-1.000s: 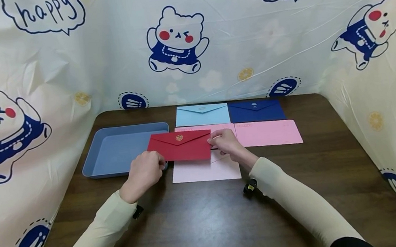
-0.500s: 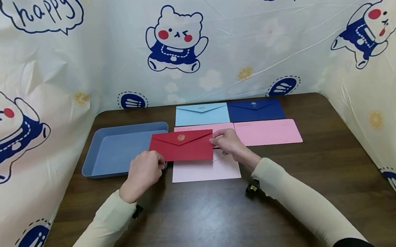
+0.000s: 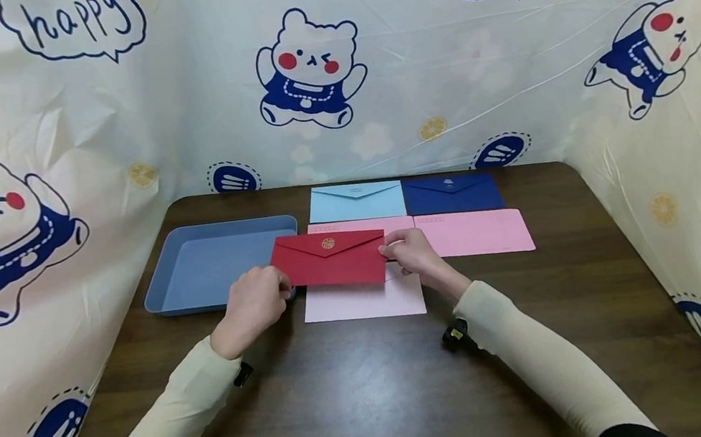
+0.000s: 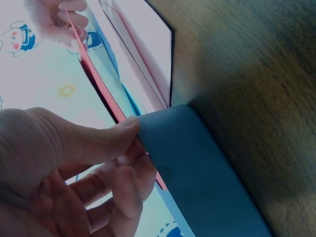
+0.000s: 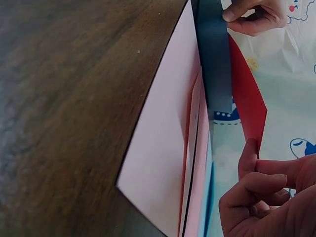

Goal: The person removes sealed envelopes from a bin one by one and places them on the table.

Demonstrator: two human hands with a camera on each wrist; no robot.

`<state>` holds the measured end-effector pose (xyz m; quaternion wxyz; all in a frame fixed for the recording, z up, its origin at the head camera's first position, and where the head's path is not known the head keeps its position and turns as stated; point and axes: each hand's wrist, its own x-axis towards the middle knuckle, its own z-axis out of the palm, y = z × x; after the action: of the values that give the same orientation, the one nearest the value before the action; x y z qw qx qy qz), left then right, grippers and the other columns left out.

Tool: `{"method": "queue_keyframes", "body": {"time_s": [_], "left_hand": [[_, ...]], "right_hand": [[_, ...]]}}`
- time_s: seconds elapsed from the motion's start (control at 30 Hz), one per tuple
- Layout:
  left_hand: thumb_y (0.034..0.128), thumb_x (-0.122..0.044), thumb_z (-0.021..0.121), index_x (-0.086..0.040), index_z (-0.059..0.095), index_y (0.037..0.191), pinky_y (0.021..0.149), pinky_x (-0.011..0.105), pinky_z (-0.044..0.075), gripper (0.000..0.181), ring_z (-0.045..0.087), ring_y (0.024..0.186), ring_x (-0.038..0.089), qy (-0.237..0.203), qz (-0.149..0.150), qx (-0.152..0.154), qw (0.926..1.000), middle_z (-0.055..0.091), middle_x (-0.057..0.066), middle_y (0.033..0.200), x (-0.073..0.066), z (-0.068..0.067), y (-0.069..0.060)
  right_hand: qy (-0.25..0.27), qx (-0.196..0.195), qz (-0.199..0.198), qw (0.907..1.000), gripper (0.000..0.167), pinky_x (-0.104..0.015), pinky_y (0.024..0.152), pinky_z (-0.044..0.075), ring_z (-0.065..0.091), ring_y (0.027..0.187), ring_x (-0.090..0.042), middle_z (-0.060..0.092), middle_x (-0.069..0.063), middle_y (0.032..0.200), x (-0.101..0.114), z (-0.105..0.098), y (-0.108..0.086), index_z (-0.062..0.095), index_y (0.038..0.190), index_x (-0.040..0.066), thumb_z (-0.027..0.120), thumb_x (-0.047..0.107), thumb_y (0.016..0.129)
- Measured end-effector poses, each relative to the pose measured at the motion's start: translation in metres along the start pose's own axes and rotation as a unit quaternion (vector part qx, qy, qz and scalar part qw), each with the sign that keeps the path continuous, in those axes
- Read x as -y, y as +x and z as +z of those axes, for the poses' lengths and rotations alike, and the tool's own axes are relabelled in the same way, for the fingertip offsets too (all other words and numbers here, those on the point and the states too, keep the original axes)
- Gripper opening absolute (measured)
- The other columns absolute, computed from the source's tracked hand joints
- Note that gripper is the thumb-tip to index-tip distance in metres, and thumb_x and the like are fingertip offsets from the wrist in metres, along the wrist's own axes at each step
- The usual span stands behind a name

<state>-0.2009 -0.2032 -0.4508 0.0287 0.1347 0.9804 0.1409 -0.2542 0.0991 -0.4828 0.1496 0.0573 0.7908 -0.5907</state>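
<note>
My right hand pinches the right edge of a red envelope with a gold emblem on its flap. The envelope is raised, its left end beside the blue tray. My left hand grips the tray's near right corner, thumb on the rim in the left wrist view. Just behind that hand runs the red envelope's edge. Below the red envelope lies a pale pink envelope on the table. Part of another pink envelope is covered by the red one and my right hand.
A light blue envelope and a navy one lie along the back of the brown table. Another pink envelope lies right of my right hand. A printed curtain hangs round the table's back and sides.
My right hand has drawn the red envelope a little to the right, away from the tray. My left hand and the tray stay in place.
</note>
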Motion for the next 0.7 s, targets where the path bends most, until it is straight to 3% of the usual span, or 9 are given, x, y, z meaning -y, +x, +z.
{"method": "queue_keyframes", "body": {"time_s": [0.5,0.7], "left_hand": [[0.0879,0.001,0.075,-0.007,0.081,0.086,0.055,0.04,0.056,0.011,0.062,0.071,0.024,0.0,0.009,-0.005,0.9999,0.072,0.008,0.082,0.0,0.0,0.0],[0.0878,0.002,0.075,-0.006,0.082,0.087,0.055,0.04,0.056,0.01,0.064,0.072,0.025,0.0,0.011,-0.008,0.9999,0.073,0.009,0.085,0.001,0.0,0.0]], "right_hand": [[-0.011,-0.011,0.008,0.9998,0.017,-0.031,0.053,0.036,0.053,0.069,-0.023,0.074,-0.012,0.098,-0.008,-0.016,-0.006,0.071,0.114,0.002,0.064,0.012,0.103],[-0.024,-0.023,0.009,0.9994,0.017,-0.033,0.055,0.039,0.054,0.071,-0.026,0.073,-0.012,0.097,-0.009,-0.022,-0.009,0.071,0.114,0.002,0.064,0.012,0.102]]}}
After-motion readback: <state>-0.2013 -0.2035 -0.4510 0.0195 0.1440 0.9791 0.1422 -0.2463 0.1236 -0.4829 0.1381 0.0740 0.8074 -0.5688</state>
